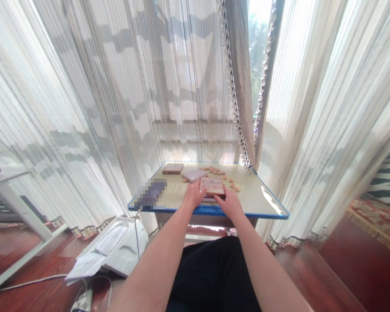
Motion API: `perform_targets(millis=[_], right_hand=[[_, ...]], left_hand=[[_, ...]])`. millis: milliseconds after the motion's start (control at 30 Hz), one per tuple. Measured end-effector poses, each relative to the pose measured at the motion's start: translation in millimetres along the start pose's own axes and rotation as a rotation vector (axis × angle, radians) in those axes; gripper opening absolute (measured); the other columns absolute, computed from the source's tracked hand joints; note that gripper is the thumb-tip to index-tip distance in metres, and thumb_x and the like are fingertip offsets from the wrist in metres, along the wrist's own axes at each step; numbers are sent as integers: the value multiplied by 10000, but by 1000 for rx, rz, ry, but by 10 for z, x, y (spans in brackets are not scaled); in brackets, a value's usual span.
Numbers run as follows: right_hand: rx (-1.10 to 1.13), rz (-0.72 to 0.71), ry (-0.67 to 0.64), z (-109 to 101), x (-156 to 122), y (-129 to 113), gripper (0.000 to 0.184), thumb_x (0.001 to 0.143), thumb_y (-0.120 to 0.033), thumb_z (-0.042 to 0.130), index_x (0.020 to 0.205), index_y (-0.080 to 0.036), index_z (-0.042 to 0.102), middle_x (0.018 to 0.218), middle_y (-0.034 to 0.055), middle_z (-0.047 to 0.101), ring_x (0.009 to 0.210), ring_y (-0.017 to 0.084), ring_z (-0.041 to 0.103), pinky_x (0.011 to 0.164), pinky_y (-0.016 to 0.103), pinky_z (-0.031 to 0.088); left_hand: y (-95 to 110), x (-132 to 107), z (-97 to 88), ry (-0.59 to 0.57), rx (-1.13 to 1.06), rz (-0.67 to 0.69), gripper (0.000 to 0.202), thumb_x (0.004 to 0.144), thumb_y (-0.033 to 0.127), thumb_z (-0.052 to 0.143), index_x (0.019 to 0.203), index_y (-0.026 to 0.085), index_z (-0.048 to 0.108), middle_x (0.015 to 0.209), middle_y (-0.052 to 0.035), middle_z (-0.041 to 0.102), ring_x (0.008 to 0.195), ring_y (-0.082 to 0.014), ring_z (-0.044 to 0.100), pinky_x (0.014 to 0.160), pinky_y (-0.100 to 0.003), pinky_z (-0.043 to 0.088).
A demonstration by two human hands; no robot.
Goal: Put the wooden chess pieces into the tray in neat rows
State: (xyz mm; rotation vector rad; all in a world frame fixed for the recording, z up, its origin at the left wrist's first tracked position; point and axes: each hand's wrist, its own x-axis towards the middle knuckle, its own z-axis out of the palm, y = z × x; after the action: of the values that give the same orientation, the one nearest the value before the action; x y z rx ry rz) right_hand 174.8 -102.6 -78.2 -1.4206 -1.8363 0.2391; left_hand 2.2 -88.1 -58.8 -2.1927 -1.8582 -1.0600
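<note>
A flat box with dark writing on its cream top (212, 185) lies near the front edge of the table, in the middle. My left hand (195, 195) holds its left side, fingers closed against the edge. At the right side, my right hand (230, 203) grips the box, the thumb along the near edge. Small round wooden discs (211, 169) are scattered behind and to the right of the box. A pale flat box or lid (194, 175) rests at an angle just behind my left hand.
A closed brown box (173, 169) sits at the table's back left. A blurred dark flat object (152, 193) with a cable lies at the left. The table (260, 203) has a blue rim. Curtains (188, 78) hang behind. An open white carton (121, 245) is on the floor.
</note>
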Motion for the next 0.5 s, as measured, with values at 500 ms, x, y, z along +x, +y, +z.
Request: perform_targets(millis=[500], right_hand=[[-76,-64,16,-10,-3,-18,422,791,-416,516,1099,-138,591,955,115,658,927,262,557,867,371,389]], left_hand=[[-18,13,-7,-25,66,-76,352,813,337,446,1032,168,664,972,-85,681,957,-225,563,893,-310,411]])
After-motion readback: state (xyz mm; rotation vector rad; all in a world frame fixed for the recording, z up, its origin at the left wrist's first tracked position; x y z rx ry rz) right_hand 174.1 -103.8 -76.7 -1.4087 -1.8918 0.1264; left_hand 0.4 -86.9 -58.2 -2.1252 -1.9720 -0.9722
